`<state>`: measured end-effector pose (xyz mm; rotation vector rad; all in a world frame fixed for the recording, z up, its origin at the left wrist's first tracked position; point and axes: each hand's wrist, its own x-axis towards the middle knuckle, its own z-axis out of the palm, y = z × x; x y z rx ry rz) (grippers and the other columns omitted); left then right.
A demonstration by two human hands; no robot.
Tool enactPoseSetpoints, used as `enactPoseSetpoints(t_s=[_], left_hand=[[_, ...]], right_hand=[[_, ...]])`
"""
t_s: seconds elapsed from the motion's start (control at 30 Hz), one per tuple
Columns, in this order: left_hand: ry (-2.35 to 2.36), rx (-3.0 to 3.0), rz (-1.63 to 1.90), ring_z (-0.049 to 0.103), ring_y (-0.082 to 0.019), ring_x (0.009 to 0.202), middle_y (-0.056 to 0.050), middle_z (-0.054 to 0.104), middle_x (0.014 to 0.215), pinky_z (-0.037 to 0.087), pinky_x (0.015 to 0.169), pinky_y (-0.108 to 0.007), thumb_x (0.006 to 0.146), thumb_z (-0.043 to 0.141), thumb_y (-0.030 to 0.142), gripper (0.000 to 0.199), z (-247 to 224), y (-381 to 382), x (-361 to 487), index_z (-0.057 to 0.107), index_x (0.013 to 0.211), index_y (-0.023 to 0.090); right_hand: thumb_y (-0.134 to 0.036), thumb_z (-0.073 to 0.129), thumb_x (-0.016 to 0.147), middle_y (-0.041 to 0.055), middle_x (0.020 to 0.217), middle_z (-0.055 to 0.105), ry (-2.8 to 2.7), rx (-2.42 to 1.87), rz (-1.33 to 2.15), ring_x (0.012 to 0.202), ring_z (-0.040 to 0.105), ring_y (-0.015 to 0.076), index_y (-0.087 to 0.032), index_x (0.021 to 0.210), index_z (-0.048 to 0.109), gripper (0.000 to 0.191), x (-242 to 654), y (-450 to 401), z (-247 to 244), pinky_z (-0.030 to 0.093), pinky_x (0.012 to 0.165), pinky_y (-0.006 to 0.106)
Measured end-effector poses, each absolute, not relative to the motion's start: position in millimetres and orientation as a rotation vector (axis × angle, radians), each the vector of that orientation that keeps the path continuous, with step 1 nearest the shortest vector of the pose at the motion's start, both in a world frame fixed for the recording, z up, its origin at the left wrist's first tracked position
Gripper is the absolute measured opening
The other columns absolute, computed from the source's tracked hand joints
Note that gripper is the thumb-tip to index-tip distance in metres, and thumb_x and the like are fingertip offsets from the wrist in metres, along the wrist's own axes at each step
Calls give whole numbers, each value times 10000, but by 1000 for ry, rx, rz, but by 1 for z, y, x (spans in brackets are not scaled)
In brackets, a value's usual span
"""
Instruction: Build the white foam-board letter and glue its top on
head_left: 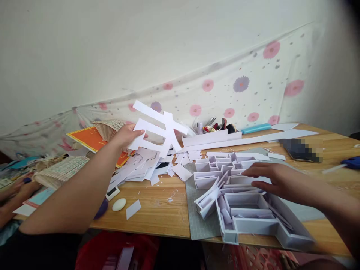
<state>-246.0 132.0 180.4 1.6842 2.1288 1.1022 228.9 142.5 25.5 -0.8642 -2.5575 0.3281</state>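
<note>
My left hand grips a white cut-out character by its left end, thumb on top, raised above a heap of white scraps. Over the grey cutting mat my right hand is spread, fingers pointing left, holding nothing. Beneath and beside it lies a white raised-wall letter form with loose strips inside its compartments. A smaller walled white piece leans at its left side.
A white tray of small items stands by the flowered wall sheet. A blurred phone and a blue-handled tool lie right. An eraser-like white oval, an orange card and another person's hands are left.
</note>
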Motion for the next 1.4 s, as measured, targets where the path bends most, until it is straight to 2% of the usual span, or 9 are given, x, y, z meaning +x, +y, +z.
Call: enactPoseSetpoints(t_s=[0.17, 0.3, 0.4, 0.63, 0.87, 1.0, 1.17, 1.27, 1.4], left_hand=[[1483, 1252, 1565, 633, -194, 477, -52, 701, 651, 526, 442, -305, 685, 712, 231, 276, 144, 104, -183, 576, 909, 145], [1250, 990, 1455, 634, -194, 470, -50, 691, 619, 535, 459, -313, 728, 686, 205, 220, 80, 98, -117, 587, 912, 136], [1176, 886, 1371, 644, -193, 497, -62, 690, 621, 532, 470, -298, 748, 658, 187, 191, 45, 98, -77, 588, 915, 128], [1143, 893, 1226, 650, -186, 590, -64, 704, 756, 512, 520, -283, 719, 703, 239, 329, 21, 85, -52, 580, 1008, 140], [1552, 1464, 866, 418, -98, 434, 71, 506, 561, 301, 429, -220, 752, 644, 454, 618, -1, 64, -72, 517, 1266, 134], [1735, 1694, 840, 513, -140, 594, 26, 548, 684, 413, 572, -265, 767, 603, 495, 626, -9, 55, -85, 534, 1288, 155], [1722, 1947, 871, 601, -216, 880, -82, 594, 1118, 517, 769, -351, 655, 732, 493, 703, -19, 33, -87, 536, 1283, 243], [1635, 2054, 904, 559, -273, 1120, -103, 577, 1241, 488, 928, -401, 665, 746, 449, 615, -30, 22, -80, 579, 1222, 248], [1647, 2091, 1000, 553, -285, 1168, -104, 586, 1279, 458, 992, -443, 722, 700, 439, 519, -46, 18, -76, 607, 1198, 255]], right_hand=[[-402, 528, 887, 103, 1235, 617, -2289, -827, 263, 1061, 624, 257, -250, 1212, 623, 371, 217, 132, 29, 533, 869, 399], [-449, 503, 892, 123, 1264, 601, -2005, -905, 371, 1026, 639, 242, -214, 1281, 559, 458, 204, 135, 23, 560, 797, 369], [-463, 457, 906, 140, 1238, 624, -1911, -1042, 329, 1068, 623, 273, -177, 1270, 570, 477, 200, 137, 18, 531, 857, 419], [-568, 569, 809, 181, 1168, 628, -2150, -1418, 37, 1013, 624, 346, -133, 1333, 531, 682, 214, 121, 23, 496, 848, 454], [-466, 451, 905, 130, 1142, 659, -2281, -1490, 211, 939, 665, 269, -195, 1277, 591, 481, 243, 99, -18, 521, 808, 378], [-473, 416, 920, 121, 1113, 660, -2305, -1488, 158, 900, 675, 258, -218, 1263, 601, 465, 251, 92, -26, 542, 763, 374], [-451, 427, 919, 101, 1024, 681, -2369, -1502, 75, 848, 683, 251, -241, 1246, 601, 427, 253, 92, -25, 555, 732, 377], [-436, 434, 919, 105, 1085, 684, -2391, -1489, 48, 876, 684, 246, -237, 1245, 601, 417, 255, 92, -26, 554, 750, 364], [-444, 470, 900, 92, 1164, 675, -2377, -1519, 22, 911, 682, 248, -248, 1240, 612, 417, 256, 91, -25, 547, 780, 365]])
